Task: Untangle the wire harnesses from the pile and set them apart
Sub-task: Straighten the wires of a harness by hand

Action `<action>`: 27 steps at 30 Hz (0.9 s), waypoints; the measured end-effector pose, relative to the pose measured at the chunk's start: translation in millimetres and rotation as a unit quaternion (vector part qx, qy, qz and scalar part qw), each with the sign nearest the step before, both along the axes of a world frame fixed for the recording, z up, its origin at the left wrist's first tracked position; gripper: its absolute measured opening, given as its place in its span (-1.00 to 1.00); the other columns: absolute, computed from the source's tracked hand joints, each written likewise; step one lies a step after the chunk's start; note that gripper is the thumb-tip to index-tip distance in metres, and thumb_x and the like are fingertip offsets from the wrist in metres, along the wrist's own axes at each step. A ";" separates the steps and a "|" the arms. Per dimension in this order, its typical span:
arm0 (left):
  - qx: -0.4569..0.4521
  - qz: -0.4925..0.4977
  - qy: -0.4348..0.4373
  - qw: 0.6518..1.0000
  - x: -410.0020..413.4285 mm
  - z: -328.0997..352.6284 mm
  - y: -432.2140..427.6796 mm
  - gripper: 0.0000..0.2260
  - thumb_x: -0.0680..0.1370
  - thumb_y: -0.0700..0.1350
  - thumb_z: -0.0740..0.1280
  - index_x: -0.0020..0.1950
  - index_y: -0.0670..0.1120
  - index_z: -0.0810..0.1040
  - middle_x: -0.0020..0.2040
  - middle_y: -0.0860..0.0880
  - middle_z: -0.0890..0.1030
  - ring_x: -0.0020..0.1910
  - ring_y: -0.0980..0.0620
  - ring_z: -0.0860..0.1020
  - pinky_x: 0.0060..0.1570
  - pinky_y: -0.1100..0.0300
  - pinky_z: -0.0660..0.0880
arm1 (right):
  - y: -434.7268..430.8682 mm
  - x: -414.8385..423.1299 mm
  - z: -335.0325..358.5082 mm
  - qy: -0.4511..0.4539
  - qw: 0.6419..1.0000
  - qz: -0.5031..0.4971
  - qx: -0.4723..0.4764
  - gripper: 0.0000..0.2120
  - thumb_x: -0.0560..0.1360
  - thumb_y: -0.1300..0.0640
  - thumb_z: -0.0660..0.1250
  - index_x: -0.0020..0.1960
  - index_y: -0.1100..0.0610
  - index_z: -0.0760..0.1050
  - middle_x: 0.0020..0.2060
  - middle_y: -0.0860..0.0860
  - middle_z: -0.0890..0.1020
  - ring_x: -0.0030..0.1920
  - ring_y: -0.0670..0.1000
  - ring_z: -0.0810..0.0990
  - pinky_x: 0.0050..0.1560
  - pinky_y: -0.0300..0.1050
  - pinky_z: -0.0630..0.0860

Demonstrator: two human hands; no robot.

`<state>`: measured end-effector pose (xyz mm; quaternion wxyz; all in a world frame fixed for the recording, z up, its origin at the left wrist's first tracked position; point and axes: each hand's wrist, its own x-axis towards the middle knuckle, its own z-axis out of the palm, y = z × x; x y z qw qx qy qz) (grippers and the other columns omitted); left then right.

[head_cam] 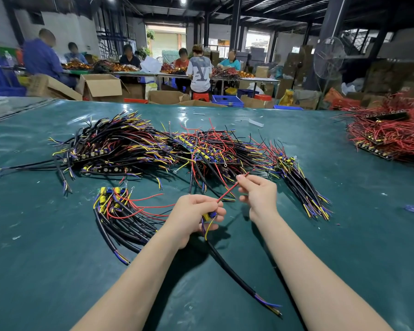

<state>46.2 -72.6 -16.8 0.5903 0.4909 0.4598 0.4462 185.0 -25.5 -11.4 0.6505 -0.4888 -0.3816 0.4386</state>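
A big tangled pile of wire harnesses (pixel 167 146), black cables with red, yellow and blue leads, spreads across the green table. My left hand (pixel 194 216) grips one harness (pixel 234 271) at its small board end; its black cable trails toward me over the mat. My right hand (pixel 258 192) pinches that harness's red wire (pixel 227 192), stretched between both hands. To the left of my left hand a small sorted bundle (pixel 120 213) lies on the mat. Another bundle (pixel 301 185) lies to the right of my right hand.
The green table cover (pixel 58 271) stretches wide around my arms. A heap of red wires (pixel 390 137) sits at the far right edge. Beyond the table stand cardboard boxes (pixel 101 87), a blue crate (pixel 227 100), a fan (pixel 328 58) and several seated people.
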 end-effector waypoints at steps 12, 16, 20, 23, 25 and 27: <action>-0.015 -0.040 0.033 0.999 -0.6 1.0 0.2 -0.82 0.54 -0.32 0.23 -0.21 -0.15 0.54 -0.42 0.00 0.63 -0.46 0.12 0.58 -0.47 0.30 0.50 | 5.2 5.5 -2.2 0.059 0.996 0.006 0.074 -0.75 0.53 0.36 0.22 -0.31 0.21 0.49 -0.61 -0.04 0.52 -0.61 -0.19 0.41 -0.61 -0.33 0.39; -0.016 -0.050 0.032 0.998 -2.3 0.1 0.1 -0.82 0.55 -0.31 0.22 -0.20 -0.15 0.54 -0.42 0.00 0.63 -0.45 0.12 0.59 -0.45 0.29 0.51 | 3.4 8.7 -1.7 0.088 0.993 0.030 0.069 -0.81 0.52 0.38 0.22 -0.22 0.21 0.50 -0.59 -0.02 0.55 -0.60 -0.19 0.44 -0.57 -0.34 0.43; -0.004 -0.052 0.025 0.998 -3.0 -0.7 -0.3 -0.83 0.55 -0.30 0.22 -0.19 -0.15 0.54 -0.40 0.01 0.64 -0.44 0.14 0.60 -0.42 0.30 0.53 | 4.7 10.1 -2.4 0.114 0.991 0.000 0.073 -0.81 0.48 0.41 0.28 -0.26 0.21 0.51 -0.58 -0.03 0.56 -0.58 -0.18 0.46 -0.51 -0.35 0.47; 0.010 -0.054 0.030 0.998 -2.7 -2.0 -1.2 -0.83 0.55 -0.31 0.22 -0.18 -0.15 0.54 -0.39 0.01 0.65 -0.42 0.14 0.60 -0.40 0.30 0.53 | 5.9 9.7 -0.7 0.146 0.987 -0.004 0.062 -0.81 0.50 0.34 0.28 -0.28 0.23 0.51 -0.60 -0.01 0.55 -0.61 -0.17 0.45 -0.56 -0.34 0.45; 0.018 -0.066 0.039 0.997 -2.7 -2.3 -1.7 -0.82 0.55 -0.32 0.22 -0.19 -0.15 0.54 -0.40 0.00 0.65 -0.42 0.13 0.60 -0.40 0.30 0.54 | 6.6 10.1 1.0 0.174 0.984 0.012 0.036 -0.79 0.53 0.27 0.25 -0.28 0.23 0.50 -0.60 -0.01 0.55 -0.63 -0.17 0.43 -0.59 -0.35 0.42; 0.018 -0.079 0.040 0.996 -3.6 -1.8 -1.7 -0.82 0.55 -0.32 0.22 -0.19 -0.15 0.53 -0.39 -0.01 0.65 -0.41 0.12 0.61 -0.38 0.29 0.55 | 6.2 10.7 2.5 0.212 0.976 0.043 0.010 -0.77 0.56 0.21 0.22 -0.25 0.20 0.49 -0.60 -0.02 0.55 -0.62 -0.17 0.44 -0.59 -0.37 0.42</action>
